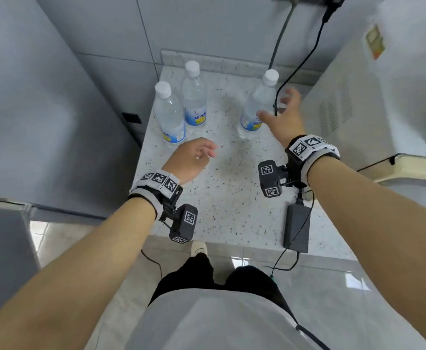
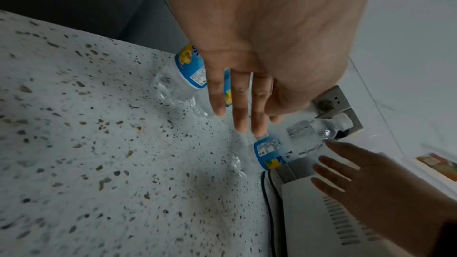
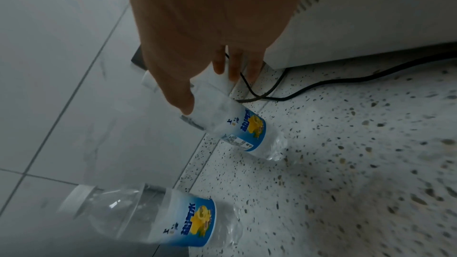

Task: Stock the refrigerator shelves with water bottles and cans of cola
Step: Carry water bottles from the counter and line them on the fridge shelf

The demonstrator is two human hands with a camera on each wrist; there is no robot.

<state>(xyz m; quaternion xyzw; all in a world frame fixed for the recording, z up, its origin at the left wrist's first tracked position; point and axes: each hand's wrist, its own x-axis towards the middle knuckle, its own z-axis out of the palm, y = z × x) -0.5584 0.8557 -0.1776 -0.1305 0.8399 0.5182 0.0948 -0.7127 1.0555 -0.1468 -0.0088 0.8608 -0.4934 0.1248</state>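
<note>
Head view: right hand (image 1: 281, 114) fingers spread beside bottle (image 1: 256, 107), ungrasped; left hand (image 1: 191, 157) relaxed, empty.

A white speckled terrazzo countertop (image 1: 229, 198) carries a black rectangular power adapter (image 1: 297, 227) near its front edge. A cream boxy vented appliance (image 1: 373, 102) stands at the countertop's right side, black cables (image 1: 305, 59) running behind it.

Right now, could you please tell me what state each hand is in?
Left hand: open, fingers relaxed, holding nothing.
Right hand: open, fingers spread around the lone water bottle, not yet gripping it.
</note>
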